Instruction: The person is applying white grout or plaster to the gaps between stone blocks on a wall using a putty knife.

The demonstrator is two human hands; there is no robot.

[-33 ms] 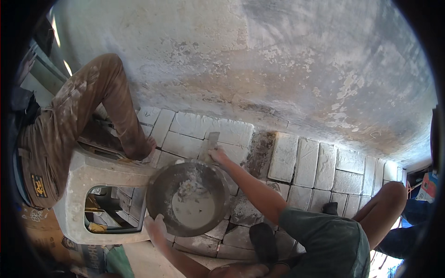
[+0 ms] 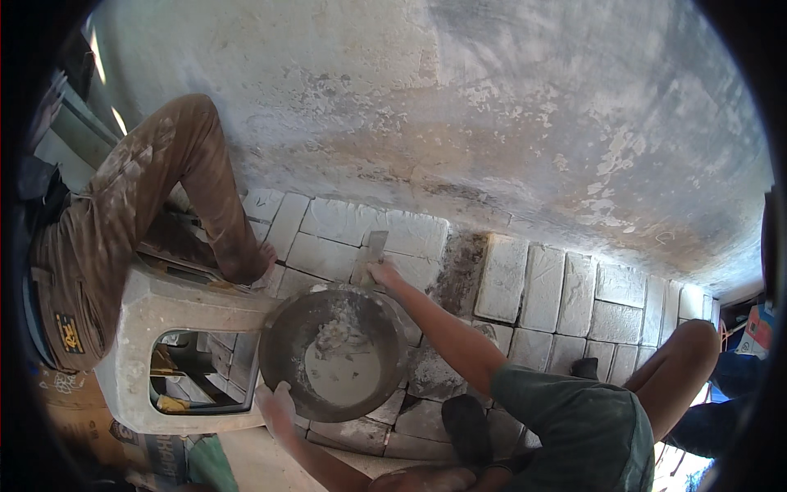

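Observation:
My left hand (image 2: 277, 406) is closed on the near-left rim of a round dark basin (image 2: 275, 348). Inside the basin lies wet, pale grey-white plaster (image 2: 344, 375), with lumpy white powder (image 2: 340, 332) heaped toward the far side. Beyond the basin's far right rim, my right hand (image 2: 384, 274) grips a putty knife (image 2: 377, 242). Its flat blade points away from me, over the pale paving blocks and apart from the mix. My fingers partly hide the handle.
A dusty plastic stool (image 2: 197, 307) lies against the basin's left side. Another person's brown-trousered leg (image 2: 156, 164) and bare foot (image 2: 261, 266) are just beyond. A peeling wall (image 2: 508, 98) rises behind the whitish paving blocks (image 2: 500, 279). A dark sandal-like object (image 2: 466, 426) lies right of the basin.

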